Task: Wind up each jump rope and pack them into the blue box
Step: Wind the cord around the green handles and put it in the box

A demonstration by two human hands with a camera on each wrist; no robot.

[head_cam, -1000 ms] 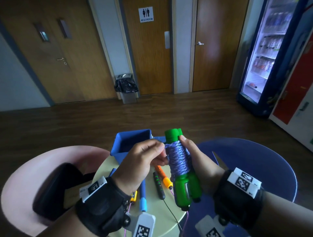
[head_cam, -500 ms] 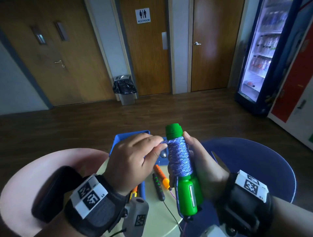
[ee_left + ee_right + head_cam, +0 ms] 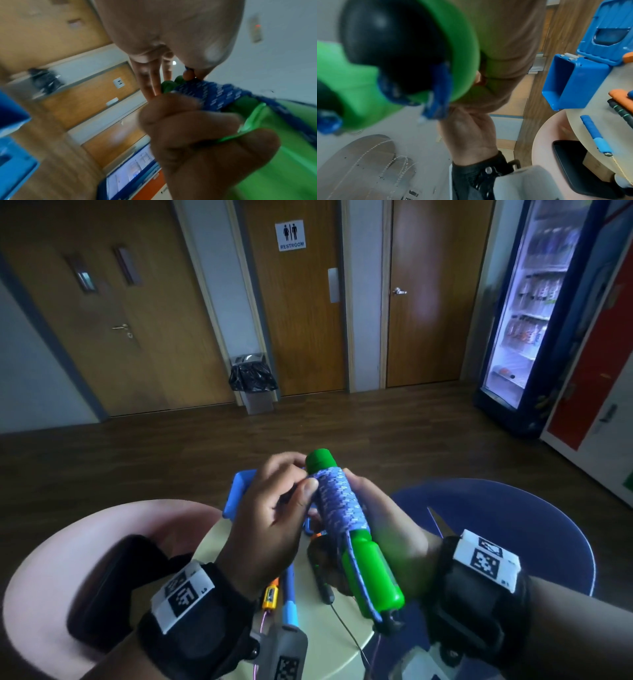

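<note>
I hold one jump rope up over the table. Its blue-and-white cord (image 3: 339, 503) is wound tightly round the two green handles (image 3: 373, 573). My right hand (image 3: 373, 501) grips the bundle from behind, fingers wrapped round it. My left hand (image 3: 306, 478) pinches the cord at the top of the winding, just under the green caps; the left wrist view shows the pinch on the cord (image 3: 214, 94). The blue box (image 3: 236, 491) stands open at the table's far edge, mostly hidden behind my left hand, and shows plainly in the right wrist view (image 3: 576, 81).
On the round table (image 3: 329, 642) lie other ropes: a blue handle (image 3: 289, 601), an orange handle (image 3: 270, 597) and a black handle (image 3: 323, 587). A pink chair (image 3: 68, 542) with a dark object on it stands left, a blue chair (image 3: 513, 508) right.
My left hand has gone round the top of the winding, from beside the cord to a pinch under the caps. The bundle has tilted, its lower end swinging right.
</note>
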